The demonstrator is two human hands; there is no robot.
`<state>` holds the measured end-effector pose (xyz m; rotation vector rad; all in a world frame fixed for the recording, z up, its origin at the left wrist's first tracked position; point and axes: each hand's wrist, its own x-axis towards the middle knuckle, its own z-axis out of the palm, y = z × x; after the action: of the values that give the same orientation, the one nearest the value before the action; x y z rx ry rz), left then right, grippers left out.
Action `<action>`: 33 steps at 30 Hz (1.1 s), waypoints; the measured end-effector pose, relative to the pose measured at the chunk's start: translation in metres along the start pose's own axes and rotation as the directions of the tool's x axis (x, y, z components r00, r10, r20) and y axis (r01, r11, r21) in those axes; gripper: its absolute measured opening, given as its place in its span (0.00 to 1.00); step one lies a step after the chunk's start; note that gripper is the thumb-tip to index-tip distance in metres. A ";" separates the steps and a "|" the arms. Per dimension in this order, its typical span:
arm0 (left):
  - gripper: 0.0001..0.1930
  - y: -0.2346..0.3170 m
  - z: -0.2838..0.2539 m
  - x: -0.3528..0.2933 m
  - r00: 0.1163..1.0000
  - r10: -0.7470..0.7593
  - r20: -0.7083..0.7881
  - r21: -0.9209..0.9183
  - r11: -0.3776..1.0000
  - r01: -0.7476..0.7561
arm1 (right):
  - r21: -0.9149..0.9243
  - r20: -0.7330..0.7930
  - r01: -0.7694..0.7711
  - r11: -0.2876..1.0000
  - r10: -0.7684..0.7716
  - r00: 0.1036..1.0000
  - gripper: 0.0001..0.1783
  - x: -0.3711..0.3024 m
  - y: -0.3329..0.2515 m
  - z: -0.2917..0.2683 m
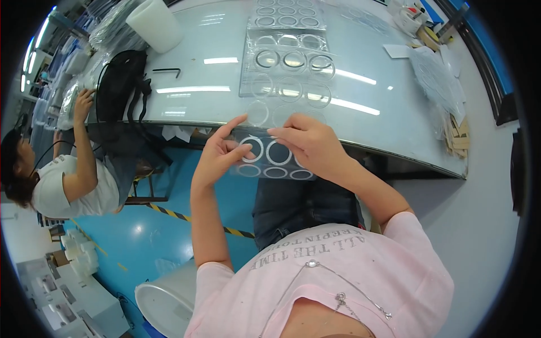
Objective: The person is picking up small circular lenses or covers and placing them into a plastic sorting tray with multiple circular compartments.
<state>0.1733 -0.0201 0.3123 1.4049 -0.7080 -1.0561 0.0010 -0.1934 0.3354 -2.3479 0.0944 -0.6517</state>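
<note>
Both hands are up at the near edge of the table [394, 135], working on one clear plastic sheet [270, 160] dotted with round rings. The left hand [217, 158] has its forefinger stretched out straight toward the table while thumb and the other fingers close lightly on the sheet's left border, thumb tip touching a white ring [253, 149]. The right hand [310, 143] comes in from the other side, fingers extended and laid flat over the sheet's top edge, just above a second ring [278, 152]; whether it truly pinches the sheet or only rests on it is hard to tell from here. The sheet hangs between the two hands, over the person's lap, its lower row of rings below the fingers.

Just beyond the fingertips lie more clear ring trays [287, 62] in a line across the table. Well off past the left hand sit a black bag [118, 79] and a white cylinder [155, 23], and a seated co-worker [62, 180] reaches up there.
</note>
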 end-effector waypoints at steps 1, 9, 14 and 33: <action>0.35 -0.001 0.000 0.000 1.000 -0.015 -0.005 -0.003 1.000 0.015 | -0.063 -0.011 0.045 0.997 -0.046 0.999 0.12 0.005 0.000 0.007; 0.39 -0.004 -0.004 0.002 0.998 -0.065 -0.003 -0.099 0.993 0.065 | -0.173 -0.024 0.200 0.964 -0.207 0.978 0.11 0.030 0.018 0.044; 0.40 -0.001 -0.004 0.000 0.997 -0.081 -0.006 -0.109 0.991 0.079 | -0.239 0.018 0.201 0.950 -0.202 0.979 0.11 0.034 0.013 0.049; 0.38 0.002 -0.006 0.000 0.993 -0.119 -0.001 -0.071 0.990 0.119 | -0.375 0.194 0.078 0.924 -0.004 0.981 0.13 0.001 0.008 -0.006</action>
<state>0.1794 -0.0180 0.3141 1.4023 -0.5830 -1.1588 -0.0005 -0.2029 0.3344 -2.7836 0.0930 -0.4549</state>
